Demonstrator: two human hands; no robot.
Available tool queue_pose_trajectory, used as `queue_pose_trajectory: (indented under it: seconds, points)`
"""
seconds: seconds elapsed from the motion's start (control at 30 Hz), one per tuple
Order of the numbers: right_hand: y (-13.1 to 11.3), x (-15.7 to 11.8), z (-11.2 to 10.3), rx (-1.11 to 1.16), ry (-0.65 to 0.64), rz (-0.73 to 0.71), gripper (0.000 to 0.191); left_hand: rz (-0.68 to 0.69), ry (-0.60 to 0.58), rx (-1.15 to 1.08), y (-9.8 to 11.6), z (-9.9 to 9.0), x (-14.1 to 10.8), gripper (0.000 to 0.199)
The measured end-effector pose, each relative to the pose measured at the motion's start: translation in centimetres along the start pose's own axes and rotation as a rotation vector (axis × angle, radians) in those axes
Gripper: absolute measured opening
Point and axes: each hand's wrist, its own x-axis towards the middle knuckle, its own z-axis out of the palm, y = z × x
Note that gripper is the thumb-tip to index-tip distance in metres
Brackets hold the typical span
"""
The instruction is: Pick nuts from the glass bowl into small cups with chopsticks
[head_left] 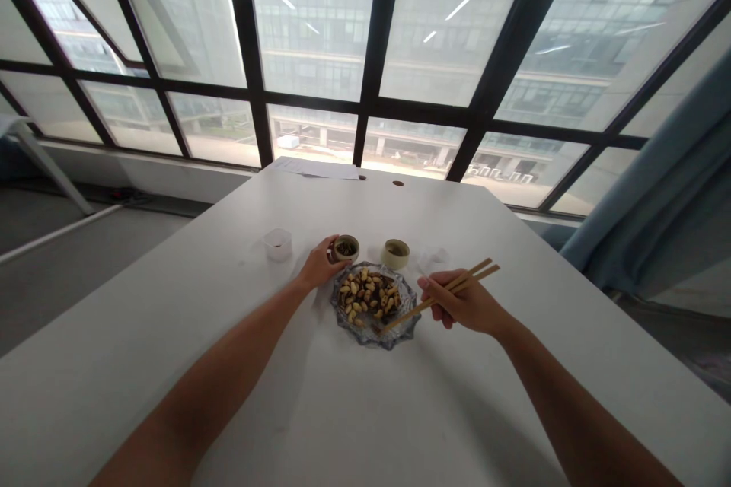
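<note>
My left hand is wrapped round the side of a small cup with dark bits inside, just behind the glass plate. In my right hand is a pair of chopsticks, their tips down at the right front part of the plate. The scalloped clear glass plate bears a heap of peanuts in shells, with dark bits among them. Whether the chopstick tips pinch anything is too small to tell. A second small cup stands behind the plate, to the right of the held one.
A clear plastic tub stands left of my left hand. Crumpled clear plastic lies behind my right hand. Papers rest at the far edge of the white table, near the windows. A blue curtain hangs at right.
</note>
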Motion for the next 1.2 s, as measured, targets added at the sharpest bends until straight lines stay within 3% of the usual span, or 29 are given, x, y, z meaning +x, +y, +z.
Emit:
queue_pose_trajectory:
  seconds: [0.1,0.33,0.4,0.57,0.87,1.07,1.2]
  points:
    - [0.6,0.2,0.7,-0.043,0.051,-0.074,0.053,-0.007,-0.004,0.005,0.1,-0.1,0.0,0.076]
    - [1.9,1.0,1.2,0.031,0.322,-0.181,0.055,-0.011,-0.003,0.015,0.0,-0.1,0.0,0.074]
    - [1.6,0.7,1.1,0.090,0.321,-0.148,0.059,-0.023,0.001,0.026,0.1,0.0,-0.1,0.072]
    - [1.5,0.6,1.5,0.074,0.141,-0.089,0.056,-0.031,-0.003,0.039,0.4,-0.1,-0.1,0.070]
    - [3.5,1.9,1.1,0.176,0.438,-0.139,0.052,-0.020,-0.009,0.054,0.5,-0.1,-0.1,0.066]
    - [3.8,1.5,3.1,0.061,0.295,-0.188,0.045,-0.025,-0.011,0.046,0.6,-0.2,-0.1,0.066]
    - [3.0,0.8,3.0,-0.023,0.220,-0.220,0.050,-0.025,-0.012,0.032,0.8,-0.3,-0.2,0.065]
